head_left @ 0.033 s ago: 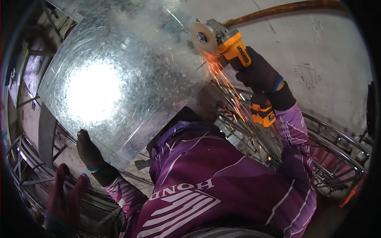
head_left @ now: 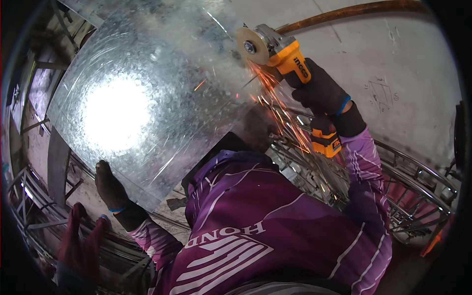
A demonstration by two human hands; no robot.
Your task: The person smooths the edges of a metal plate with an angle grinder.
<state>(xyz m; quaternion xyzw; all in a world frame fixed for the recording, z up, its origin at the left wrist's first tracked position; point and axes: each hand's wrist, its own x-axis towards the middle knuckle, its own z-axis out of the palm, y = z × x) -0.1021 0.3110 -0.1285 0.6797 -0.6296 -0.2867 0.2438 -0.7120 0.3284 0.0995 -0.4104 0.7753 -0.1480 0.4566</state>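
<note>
My right hand (head_left: 324,88), in a dark glove, is closed round a yellow-and-grey cordless angle grinder (head_left: 290,56). Its disc (head_left: 251,45) meets the right edge of a large shiny galvanised metal sheet (head_left: 162,142). Orange sparks (head_left: 282,108) stream down from the contact, and the grinder's battery end shows below my wrist. My left hand (head_left: 110,187), also gloved, lies against the sheet's near left edge with fingers stretched out. Part of its fingers is hard to make out. Smoky haze hangs over the sheet beside the disc.
A brown curved pipe (head_left: 354,11) lies on the pale floor (head_left: 413,59) at the far right, near a drawn sketch. Bundled metal frames (head_left: 413,177) stand at the right, with more metal frames (head_left: 49,211) at the left. Maroon cloth (head_left: 81,236) shows at lower left.
The spark stream has shifted and spread slightly, with a stray spark now over the sheet. Both hands, the angle grinder and the sheet look unmoved.
</note>
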